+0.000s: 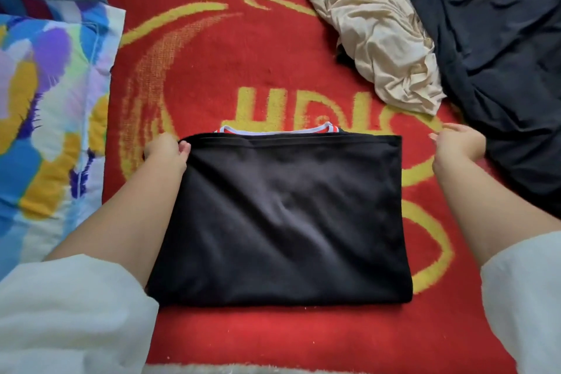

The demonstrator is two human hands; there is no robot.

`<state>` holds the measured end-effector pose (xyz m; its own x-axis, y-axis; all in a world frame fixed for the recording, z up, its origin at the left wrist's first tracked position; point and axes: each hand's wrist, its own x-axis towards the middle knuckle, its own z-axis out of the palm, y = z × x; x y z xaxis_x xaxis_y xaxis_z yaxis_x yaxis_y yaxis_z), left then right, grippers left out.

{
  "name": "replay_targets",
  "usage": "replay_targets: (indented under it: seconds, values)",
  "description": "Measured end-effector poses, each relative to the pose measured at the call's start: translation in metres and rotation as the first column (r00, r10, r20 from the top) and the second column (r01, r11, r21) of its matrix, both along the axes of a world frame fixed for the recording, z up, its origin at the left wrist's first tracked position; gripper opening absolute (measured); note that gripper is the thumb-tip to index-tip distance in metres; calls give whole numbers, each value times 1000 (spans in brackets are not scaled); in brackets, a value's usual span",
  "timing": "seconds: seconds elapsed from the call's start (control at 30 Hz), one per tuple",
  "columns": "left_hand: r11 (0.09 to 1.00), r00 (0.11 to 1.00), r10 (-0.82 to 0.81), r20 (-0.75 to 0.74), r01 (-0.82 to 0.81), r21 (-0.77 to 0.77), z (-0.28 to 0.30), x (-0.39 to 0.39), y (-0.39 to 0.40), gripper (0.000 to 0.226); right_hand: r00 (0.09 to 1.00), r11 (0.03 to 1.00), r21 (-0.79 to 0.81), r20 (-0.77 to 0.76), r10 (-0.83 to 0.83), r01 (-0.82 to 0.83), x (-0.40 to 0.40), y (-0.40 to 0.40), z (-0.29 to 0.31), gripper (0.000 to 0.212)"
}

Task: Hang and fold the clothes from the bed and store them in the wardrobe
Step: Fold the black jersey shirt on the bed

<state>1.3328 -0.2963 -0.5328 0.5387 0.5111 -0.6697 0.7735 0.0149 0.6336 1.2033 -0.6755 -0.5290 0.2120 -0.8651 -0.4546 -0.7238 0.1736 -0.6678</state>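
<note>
- black garment [282, 215] folded into a rectangle, centre of red blanket [258, 70], a striped collar edge peeking out at 12 o'clock of it
- left hand [167, 150] pinches the garment's top-left corner, at 10 o'clock
- right hand [458, 143] at 2 o'clock, just off the garment's right edge, fingers loose, grasping nothing
- step: folding, likely finishing or squaring a fold
- next probably needs another fold across, or both hands under it to lift toward wardrobe (not in view)
- still unfolded: beige garment [376, 36] at 1 o'clock, dark garment [501, 55] at 2 o'clock beside it
- patterned quilt [45, 100] at 9 o'clock
</note>
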Motion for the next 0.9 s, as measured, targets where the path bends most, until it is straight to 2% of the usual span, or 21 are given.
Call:
replay_targets:
  seconds: [0.03, 0.07, 0.1, 0.13, 0.17, 0.23, 0.3, 0.33, 0.4, 0.47, 0.57, 0.63, 0.67, 0.7, 0.8, 0.83, 0.9]
  values:
    - [1000, 1000, 3, -28, -3, 15, -9, 2, -3, 35, 995, 996, -33, -51, 85, -86, 3, 4, -4, 27]
    - [998, 997, -35, -64, 39, 52, -14, 0, -2, 31, 961, 968, -27, -127, 244, -249, 2, 10, -7, 31]
    - [995, 993, -63, -97, 70, 77, -14, -2, -4, 27, 888, 902, 17, -169, 427, -431, 0, 14, -13, 37]
    - [989, 996, -60, -66, 68, 129, -19, -3, -3, 27, 790, 815, 68, -210, 576, -576, -2, 16, -18, 45]
    - [969, 989, -135, -56, 144, 199, -20, -5, -1, 33, 700, 733, 91, -237, 674, -675, -3, 15, -23, 52]
    - [854, 942, -310, -132, 336, 397, -26, -6, 11, 47, 608, 649, 91, -271, 746, -755, 1, 11, -29, 63]
    - [775, 902, -363, -233, 431, 461, -35, -6, 25, 50, 672, 711, 101, -256, 695, -696, 10, 6, -33, 62]
    - [789, 901, -356, -246, 431, 437, -39, -6, 29, 47, 718, 752, 110, -235, 655, -650, 14, 4, -34, 56]
    - [820, 902, -355, -245, 426, 382, -43, -9, 31, 41, 748, 782, 97, -242, 618, -615, 20, 1, -35, 38]
    - [850, 928, -314, -201, 369, 376, -43, -8, 32, 40, 731, 773, 65, -283, 621, -631, 23, -2, -35, 28]
    - [912, 962, -196, -191, 251, 326, -46, 0, 38, 38, 637, 708, 136, -344, 689, -693, 25, -6, -33, 32]
    - [953, 975, -121, -188, 167, 253, -45, 4, 43, 21, 532, 635, 232, -382, 756, -737, 27, -7, -30, 32]
    - [971, 978, -99, -181, 135, 198, -45, 5, 45, 13, 517, 626, 258, -382, 766, -736, 27, -8, -29, 27]
    - [985, 981, -85, -172, 109, 134, -44, 7, 46, 13, 527, 634, 270, -377, 762, -724, 28, -10, -28, 20]
    - [996, 991, -78, -112, 84, 44, -45, 11, 53, 37, 581, 663, 340, -320, 748, -667, 28, -15, -25, 4]
    - [994, 990, -97, -101, 101, 31, -43, 11, 54, 37, 584, 655, 367, -297, 756, -661, 27, -18, -22, 4]
    - [988, 985, -153, -77, 154, 2, -42, 10, 55, 21, 589, 637, 382, -250, 769, -670, 25, -24, -17, 10]
